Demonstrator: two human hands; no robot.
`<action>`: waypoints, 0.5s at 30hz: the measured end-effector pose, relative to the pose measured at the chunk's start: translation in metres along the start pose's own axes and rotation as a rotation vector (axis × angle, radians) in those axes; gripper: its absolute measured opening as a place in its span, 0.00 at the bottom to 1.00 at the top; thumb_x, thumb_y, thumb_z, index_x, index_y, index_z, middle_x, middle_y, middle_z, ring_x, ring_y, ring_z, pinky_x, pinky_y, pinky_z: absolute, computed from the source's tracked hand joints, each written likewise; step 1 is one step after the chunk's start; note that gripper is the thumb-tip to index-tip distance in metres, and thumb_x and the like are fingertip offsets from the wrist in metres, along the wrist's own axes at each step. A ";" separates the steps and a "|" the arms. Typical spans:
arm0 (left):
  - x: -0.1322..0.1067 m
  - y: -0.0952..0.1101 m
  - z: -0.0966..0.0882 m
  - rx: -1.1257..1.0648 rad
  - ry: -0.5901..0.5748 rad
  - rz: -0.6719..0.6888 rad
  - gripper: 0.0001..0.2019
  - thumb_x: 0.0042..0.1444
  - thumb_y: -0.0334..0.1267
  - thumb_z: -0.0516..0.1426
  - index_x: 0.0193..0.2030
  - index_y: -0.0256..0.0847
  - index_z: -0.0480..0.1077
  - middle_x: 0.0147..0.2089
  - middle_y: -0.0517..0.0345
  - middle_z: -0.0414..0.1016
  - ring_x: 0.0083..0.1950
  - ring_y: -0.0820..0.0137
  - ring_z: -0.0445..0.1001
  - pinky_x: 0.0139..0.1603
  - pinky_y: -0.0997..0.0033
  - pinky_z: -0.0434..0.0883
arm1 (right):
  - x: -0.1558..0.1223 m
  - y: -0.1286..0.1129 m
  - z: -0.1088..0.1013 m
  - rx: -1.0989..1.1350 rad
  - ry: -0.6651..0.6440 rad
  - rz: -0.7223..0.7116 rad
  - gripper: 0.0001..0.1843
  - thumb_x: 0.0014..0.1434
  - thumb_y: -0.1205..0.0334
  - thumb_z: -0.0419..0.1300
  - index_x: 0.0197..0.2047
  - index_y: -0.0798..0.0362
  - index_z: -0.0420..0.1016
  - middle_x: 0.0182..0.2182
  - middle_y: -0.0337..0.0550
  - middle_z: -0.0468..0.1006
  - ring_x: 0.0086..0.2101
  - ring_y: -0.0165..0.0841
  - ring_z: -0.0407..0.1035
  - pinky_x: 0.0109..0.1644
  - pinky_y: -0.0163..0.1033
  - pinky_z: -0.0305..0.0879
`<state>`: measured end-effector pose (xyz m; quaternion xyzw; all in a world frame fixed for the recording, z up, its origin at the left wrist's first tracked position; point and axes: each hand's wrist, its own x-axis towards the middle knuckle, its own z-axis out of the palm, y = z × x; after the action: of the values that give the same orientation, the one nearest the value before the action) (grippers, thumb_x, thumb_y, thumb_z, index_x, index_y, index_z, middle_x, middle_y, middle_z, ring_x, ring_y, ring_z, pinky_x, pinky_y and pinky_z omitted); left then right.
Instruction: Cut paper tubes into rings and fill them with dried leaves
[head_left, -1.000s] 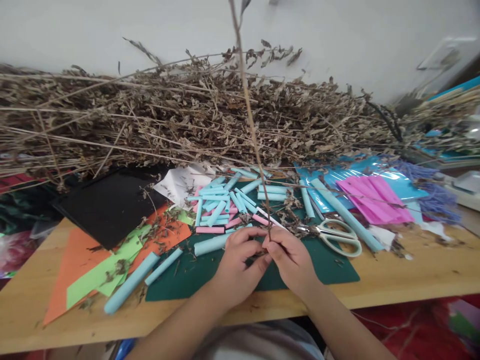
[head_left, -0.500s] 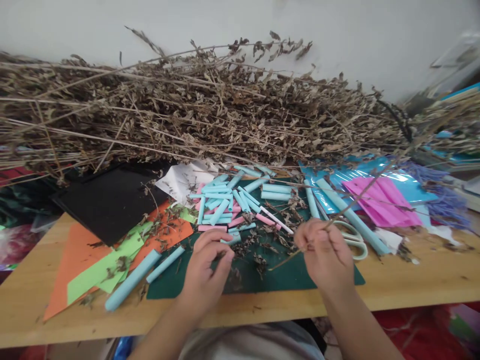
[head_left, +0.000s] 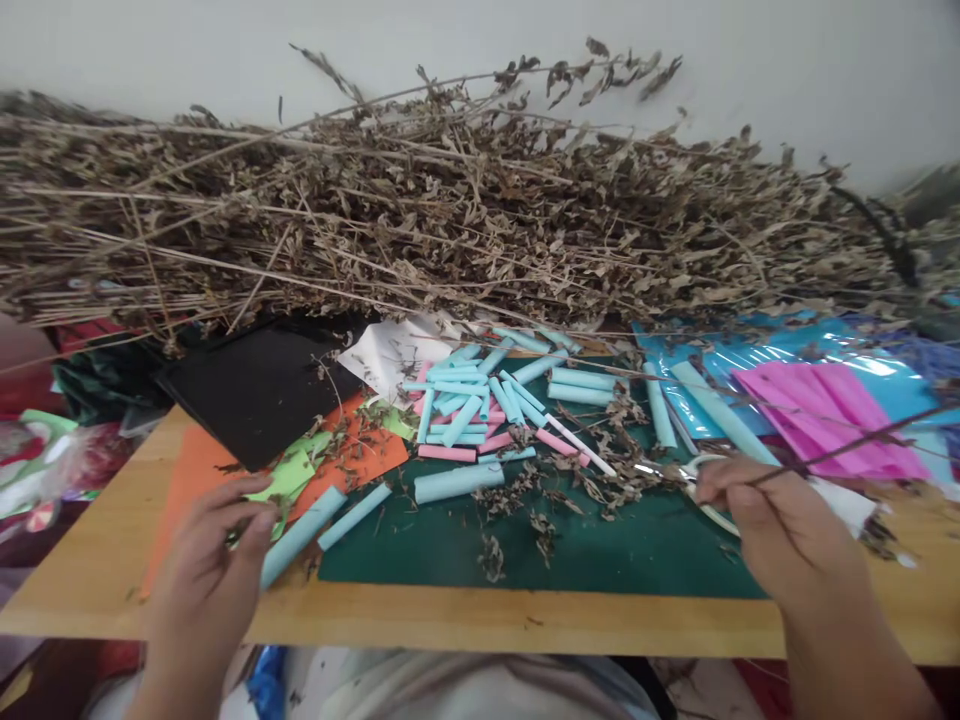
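Note:
My right hand [head_left: 795, 540] is closed around a thin dried stem [head_left: 862, 437], which runs from its fingers toward the right edge. Just behind those fingers lie pale-handled scissors [head_left: 709, 465], their handles partly covered by the hand. At the left, my left hand [head_left: 214, 560] hovers over the orange and green paper, its fingers loosely curved with a gap from the thumb. Dark leaf bits show in that gap; whether they touch the fingers is unclear. Beside it is a thick blue paper tube [head_left: 304, 535]. Another blue tube [head_left: 459, 482] rests on the green cutting mat [head_left: 600, 560].
A large heap of dried leafy stems [head_left: 450, 210] lines the wall. Short blue and pink paper tubes [head_left: 457, 405] are piled mid-mat. Black sheets [head_left: 259, 390] and orange paper [head_left: 191, 480] lie left; pink paper [head_left: 832, 420] and blue film [head_left: 765, 350] lie right. Leaf crumbs are scattered around.
My hands have moved apart: the left toward the orange paper, the right to the right with the stem, over the scissors. The view has shifted, and the blue tube on the mat is uncovered.

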<state>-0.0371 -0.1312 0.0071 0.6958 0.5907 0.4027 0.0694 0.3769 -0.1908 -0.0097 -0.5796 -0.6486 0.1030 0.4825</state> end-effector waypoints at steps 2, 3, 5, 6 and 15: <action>-0.002 -0.009 -0.007 0.030 0.039 -0.062 0.07 0.50 0.44 0.49 0.27 0.45 0.62 0.39 0.62 0.62 0.44 0.61 0.63 0.49 0.51 0.59 | -0.001 0.004 -0.005 -0.162 -0.041 -0.014 0.08 0.56 0.59 0.48 0.31 0.49 0.65 0.24 0.43 0.68 0.26 0.35 0.65 0.27 0.40 0.61; -0.004 -0.010 -0.007 0.045 0.037 -0.080 0.08 0.50 0.44 0.49 0.27 0.44 0.62 0.39 0.62 0.62 0.44 0.61 0.63 0.48 0.51 0.59 | -0.001 0.004 -0.006 -0.217 -0.056 -0.029 0.07 0.56 0.59 0.48 0.32 0.49 0.66 0.24 0.43 0.69 0.26 0.35 0.66 0.27 0.39 0.61; -0.009 -0.005 0.002 0.071 0.015 -0.057 0.08 0.50 0.44 0.49 0.27 0.43 0.63 0.38 0.60 0.63 0.42 0.62 0.64 0.45 0.54 0.62 | -0.001 0.002 -0.006 -0.264 -0.057 -0.063 0.07 0.55 0.59 0.49 0.33 0.48 0.67 0.24 0.44 0.70 0.27 0.36 0.67 0.27 0.39 0.62; -0.012 0.003 0.011 0.082 -0.031 -0.025 0.08 0.51 0.42 0.50 0.27 0.43 0.64 0.39 0.59 0.64 0.41 0.62 0.65 0.43 0.55 0.63 | -0.001 0.000 -0.006 -0.260 -0.035 -0.059 0.07 0.55 0.58 0.49 0.33 0.48 0.68 0.24 0.44 0.70 0.27 0.36 0.67 0.27 0.39 0.62; -0.024 0.119 0.111 -0.155 -0.418 0.318 0.09 0.51 0.40 0.52 0.39 0.43 0.65 0.48 0.52 0.65 0.51 0.64 0.60 0.50 0.55 0.54 | -0.017 -0.019 -0.006 0.016 0.406 0.135 0.08 0.53 0.55 0.52 0.27 0.49 0.67 0.20 0.41 0.64 0.21 0.34 0.61 0.24 0.42 0.59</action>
<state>0.1265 -0.1453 -0.0105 0.8404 0.4143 0.3003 0.1786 0.3667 -0.2133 -0.0024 -0.6266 -0.4971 0.0216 0.5998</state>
